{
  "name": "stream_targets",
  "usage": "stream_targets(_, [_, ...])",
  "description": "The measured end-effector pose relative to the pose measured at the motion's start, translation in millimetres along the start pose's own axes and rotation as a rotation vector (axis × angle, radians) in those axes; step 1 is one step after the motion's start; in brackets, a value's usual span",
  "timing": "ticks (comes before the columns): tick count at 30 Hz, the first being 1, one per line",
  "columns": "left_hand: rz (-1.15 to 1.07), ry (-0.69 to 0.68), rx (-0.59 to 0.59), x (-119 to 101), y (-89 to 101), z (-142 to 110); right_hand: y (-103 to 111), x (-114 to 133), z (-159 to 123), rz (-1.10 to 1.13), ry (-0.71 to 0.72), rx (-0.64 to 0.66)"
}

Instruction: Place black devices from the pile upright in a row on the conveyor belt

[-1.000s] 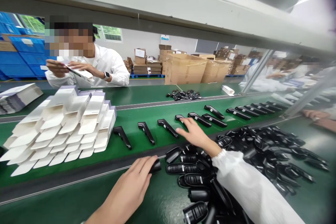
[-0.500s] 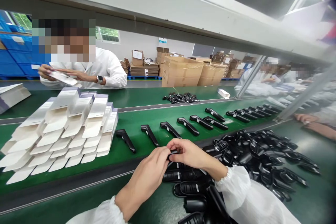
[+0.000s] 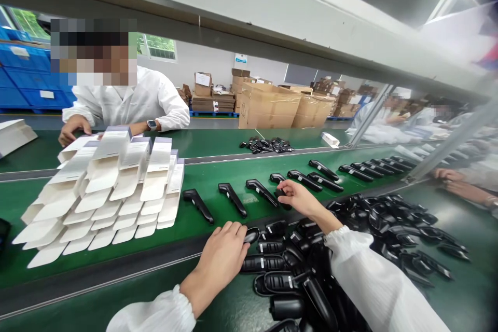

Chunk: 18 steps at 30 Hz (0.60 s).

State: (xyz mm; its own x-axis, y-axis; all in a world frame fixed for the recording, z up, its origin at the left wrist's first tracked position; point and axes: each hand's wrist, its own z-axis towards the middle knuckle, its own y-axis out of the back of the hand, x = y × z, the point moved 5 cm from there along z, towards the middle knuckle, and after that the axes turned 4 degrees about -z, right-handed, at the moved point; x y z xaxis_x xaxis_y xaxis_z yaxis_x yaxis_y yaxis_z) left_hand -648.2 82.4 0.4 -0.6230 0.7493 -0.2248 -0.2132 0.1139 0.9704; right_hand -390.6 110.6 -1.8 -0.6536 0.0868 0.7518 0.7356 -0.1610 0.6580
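Observation:
My right hand (image 3: 296,195) reaches over the green conveyor belt (image 3: 218,176) and is closed on a black handheld device (image 3: 280,197), held just above the belt next to a row of the same devices (image 3: 311,179) lying side by side. My left hand (image 3: 225,254) rests on the near edge of a heap of black devices (image 3: 350,249), fingers curled over one black device (image 3: 252,235). Whether it grips that device I cannot tell.
A stack of white cartons (image 3: 112,187) rides on the belt at left. Across the belt a person in a white coat (image 3: 136,101) leans on the far table. A small pile of black parts (image 3: 268,144) lies on the far lane. Other workers' hands (image 3: 455,179) show at right.
My hands, together over the pile half a second ago, have parted. The right hand has carried a black device out over the belt; the left has dropped to the pile. The cartons have drifted right.

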Motion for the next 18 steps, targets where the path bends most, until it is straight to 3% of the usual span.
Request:
stream_targets(6, [0.049, -0.033, 0.014, 1.6, -1.6, -3.3, -14.0, -5.2, 11.9, -0.318, 0.121, 0.071])
stream_targets(12, [0.140, -0.054, 0.051, 4.8, -5.6, -5.7, -26.9, -25.8, 22.2, -0.651, 0.022, -0.051])
stream_targets(18, [-0.004, -0.069, -0.132, 12.6, 1.5, -8.6, -24.6, -20.7, 32.7, -0.731, -0.053, -0.114])
